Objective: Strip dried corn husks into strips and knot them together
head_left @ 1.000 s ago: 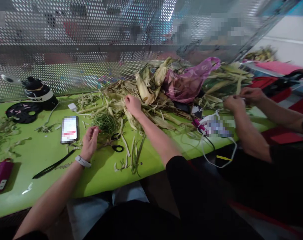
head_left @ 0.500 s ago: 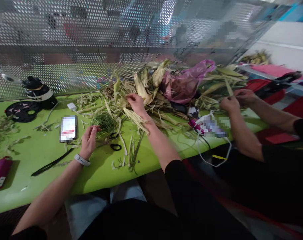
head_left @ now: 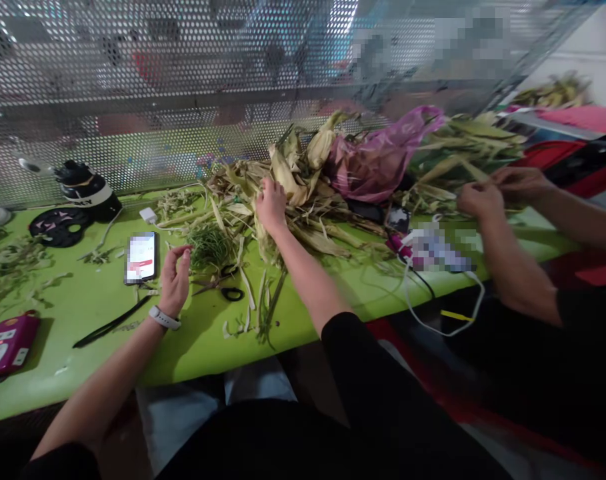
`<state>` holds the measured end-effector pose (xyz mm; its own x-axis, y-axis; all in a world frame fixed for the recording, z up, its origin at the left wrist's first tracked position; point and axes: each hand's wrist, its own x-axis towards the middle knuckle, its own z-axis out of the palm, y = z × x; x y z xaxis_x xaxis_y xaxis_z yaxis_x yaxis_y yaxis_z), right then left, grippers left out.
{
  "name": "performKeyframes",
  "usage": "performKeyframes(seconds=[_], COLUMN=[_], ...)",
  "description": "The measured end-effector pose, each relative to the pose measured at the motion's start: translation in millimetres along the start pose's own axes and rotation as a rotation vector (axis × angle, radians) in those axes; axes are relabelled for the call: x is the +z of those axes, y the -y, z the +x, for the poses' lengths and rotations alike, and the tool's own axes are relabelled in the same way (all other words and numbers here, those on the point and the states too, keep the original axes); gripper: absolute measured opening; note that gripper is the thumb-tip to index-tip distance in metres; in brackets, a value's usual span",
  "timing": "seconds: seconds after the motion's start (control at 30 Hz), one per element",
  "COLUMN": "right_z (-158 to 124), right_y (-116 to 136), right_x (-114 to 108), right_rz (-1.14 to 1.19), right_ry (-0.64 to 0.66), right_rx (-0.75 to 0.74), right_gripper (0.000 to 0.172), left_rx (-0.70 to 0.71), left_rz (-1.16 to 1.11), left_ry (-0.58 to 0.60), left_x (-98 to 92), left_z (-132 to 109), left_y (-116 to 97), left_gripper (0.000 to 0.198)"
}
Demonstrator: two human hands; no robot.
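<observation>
My left hand (head_left: 174, 283), wearing a pale wrist band (head_left: 164, 318), hovers over the table beside a bundle of thin green strips (head_left: 210, 245). Its fingers are loosely curled with the thumb apart, and nothing shows in them. Further forward, my right hand (head_left: 271, 207) bends its fingers down onto dry corn husks (head_left: 237, 210) at the front of the pile; the fingertips are partly hidden. Pale husk strips (head_left: 263, 243) hang below that hand. Black-handled scissors (head_left: 231, 293) lie by the green bundle, partly under it.
On the green table (head_left: 203, 353) are a phone (head_left: 141, 259), black strap (head_left: 110, 323), purple box (head_left: 10, 343), black mask (head_left: 57, 227) and dark bottle (head_left: 90, 190). A pink bag (head_left: 375, 163) sits behind the husks. At right, a co-worker's hands (head_left: 493, 193) hold a husk strip. Perforated metal stands behind.
My right hand has turned palm down and lowered onto the husks, slightly nearer the pile. My left hand stays almost in place. The view has shifted a little left.
</observation>
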<state>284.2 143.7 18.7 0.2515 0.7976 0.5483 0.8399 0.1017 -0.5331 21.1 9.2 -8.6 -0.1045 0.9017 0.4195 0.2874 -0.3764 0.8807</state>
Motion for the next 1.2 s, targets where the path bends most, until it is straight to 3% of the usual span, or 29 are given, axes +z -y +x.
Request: performKeyframes(seconds=[0.1,0.2,0.3,0.37,0.43,0.53,0.7,0.83,0.97,1.1,1.2], right_z=[-3,-13,-25,-30,-31,-23,-13,-31,-62,-80,-82], right_y=[16,37,52,57,56,48,30,27,35,42,40], right_x=[9,27,48,57,59,50,20,3,-4,-9,-10], right_rz=[-0.099,-0.151,-0.230,-0.253,-0.199,0.078,0.566,1.029,1.358,1.412,1.397], right_ry=[0.061,0.275,0.460,0.511,0.475,0.377,0.394,0.448,0.589,0.608,0.559], right_rx=[-0.149,-0.325,-0.308,-0.264,-0.210,-0.028,0.213,0.429,0.649,0.654,0.623], right_gripper=[0.049,0.032,0.029,0.028,0.024,0.022,0.017,0.013,0.019,0.029,0.030], left_rx=[-0.011,-0.023,-0.031,-0.036,-0.031,0.003,0.075,-0.098,-0.302,-0.348,-0.345], left_rz=[0.003,0.008,0.014,0.020,0.035,0.051,0.008,-0.113,-0.203,-0.234,-0.287], left_ry=[0.008,0.017,0.029,0.044,0.066,0.102,0.136,0.205,0.289,0.298,0.325], left_x=[0.9,1.7,0.9,-0.6,-2.4,-4.3,-1.6,11.0,38.5,63.9,69.7], left_z=[0,0,-1,-3,-5,-9,-12,-6,10,23,26], left_y=[-2,-5,-8,-11,-13,-18,-32,-38,-37,-35,-35], left_gripper=[0.028,0.028,0.027,0.027,0.027,0.028,0.024,0.030,0.037,0.040,0.043])
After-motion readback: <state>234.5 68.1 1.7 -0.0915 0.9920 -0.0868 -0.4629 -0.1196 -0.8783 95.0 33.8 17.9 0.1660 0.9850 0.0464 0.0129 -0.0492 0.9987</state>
